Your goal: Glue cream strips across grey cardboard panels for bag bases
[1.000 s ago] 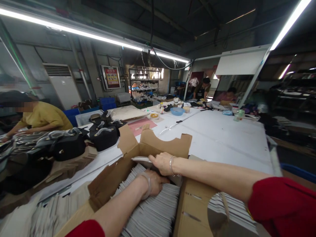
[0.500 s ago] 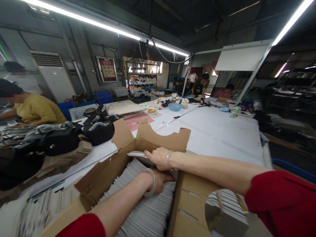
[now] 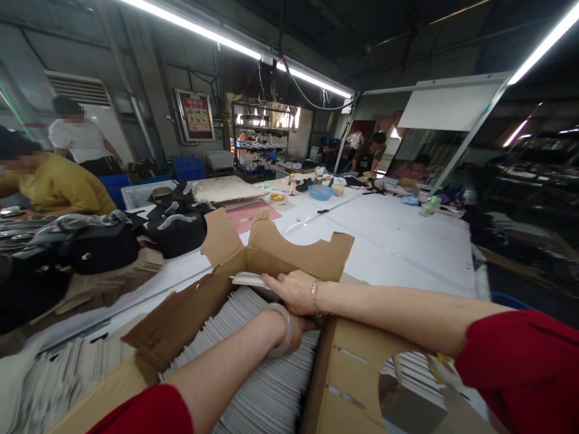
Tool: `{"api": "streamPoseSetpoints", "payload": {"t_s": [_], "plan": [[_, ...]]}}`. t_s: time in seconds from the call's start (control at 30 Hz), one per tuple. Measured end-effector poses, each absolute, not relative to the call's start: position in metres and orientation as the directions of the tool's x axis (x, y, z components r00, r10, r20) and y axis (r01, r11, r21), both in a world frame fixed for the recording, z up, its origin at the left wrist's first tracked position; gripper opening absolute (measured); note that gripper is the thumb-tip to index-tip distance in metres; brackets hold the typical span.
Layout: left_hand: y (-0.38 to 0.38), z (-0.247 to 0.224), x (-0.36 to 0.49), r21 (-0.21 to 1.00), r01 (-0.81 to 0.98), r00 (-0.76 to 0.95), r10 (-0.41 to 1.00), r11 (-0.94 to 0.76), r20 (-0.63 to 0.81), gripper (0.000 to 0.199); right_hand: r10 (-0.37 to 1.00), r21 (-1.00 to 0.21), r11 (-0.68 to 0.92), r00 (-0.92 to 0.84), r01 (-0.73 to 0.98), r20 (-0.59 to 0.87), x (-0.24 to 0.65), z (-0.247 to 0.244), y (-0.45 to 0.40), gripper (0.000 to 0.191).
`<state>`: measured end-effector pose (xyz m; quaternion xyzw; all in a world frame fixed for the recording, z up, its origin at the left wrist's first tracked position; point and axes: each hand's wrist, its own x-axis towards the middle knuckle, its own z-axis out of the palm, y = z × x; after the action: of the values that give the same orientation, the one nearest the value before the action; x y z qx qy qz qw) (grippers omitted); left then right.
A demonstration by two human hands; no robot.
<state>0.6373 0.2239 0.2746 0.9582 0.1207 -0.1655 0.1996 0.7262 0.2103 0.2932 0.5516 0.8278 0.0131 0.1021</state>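
An open cardboard box [image 3: 190, 301] holds a long row of thin grey-white sheets [image 3: 253, 392] packed on edge. My right hand [image 3: 294, 290] is closed on a few flat pieces [image 3: 248, 279] at the far end of the box. Just below it, my left hand [image 3: 296, 333] reaches down onto the row, under my right hand; its fingertips are mostly hidden, so I cannot make out what they hold. A bangle circles my left wrist, and a thin bracelet my right.
Black bags [image 3: 176, 232] stand on stacked boards at the left. More sheets [image 3: 409, 386] lie beyond the box's right flap. A blue bowl [image 3: 321, 191] and a bottle [image 3: 429, 206] are farther back on the white table [image 3: 389, 241]. Several people are around.
Both hands keep nearly the same place at the box's far end. The view has shifted slightly, and a person in white at the left now stands more in sight.
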Motion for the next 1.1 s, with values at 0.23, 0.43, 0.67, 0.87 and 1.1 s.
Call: {"api": "streamPoseSetpoints", "payload": {"t_s": [0.23, 0.43, 0.67, 0.87, 1.1], "plan": [[0.237, 0.277, 0.618, 0.163, 0.281, 0.872, 0.18, -0.946, -0.454, 0.054, 0.971, -0.104, 0.113, -0.132, 0.988, -0.199, 0.725, 0.272, 0.211, 0.069], [0.282, 0.287, 0.583, 0.061, 0.524, 0.797, 0.464, -0.849, -0.387, 0.072, 0.948, -0.295, -0.04, -0.057, 0.955, -0.314, 0.73, 0.259, 0.222, 0.065], [0.284, 0.301, 0.581, 0.034, 0.58, 0.737, 0.507, -0.814, -0.447, 0.068, 0.879, -0.461, -0.206, -0.045, 0.863, -0.475, 0.735, 0.26, 0.231, 0.064], [0.283, 0.298, 0.578, 0.023, 0.562, 0.725, 0.479, -0.827, -0.496, 0.077, 0.826, -0.534, -0.32, -0.046, 0.783, -0.562, 0.733, 0.263, 0.228, 0.055], [0.282, 0.315, 0.58, -0.091, 0.733, 0.652, 0.734, -0.675, -0.192, 0.038, 0.984, -0.378, -0.031, -0.038, 0.925, -0.173, 0.729, 0.253, 0.208, 0.036]]}}
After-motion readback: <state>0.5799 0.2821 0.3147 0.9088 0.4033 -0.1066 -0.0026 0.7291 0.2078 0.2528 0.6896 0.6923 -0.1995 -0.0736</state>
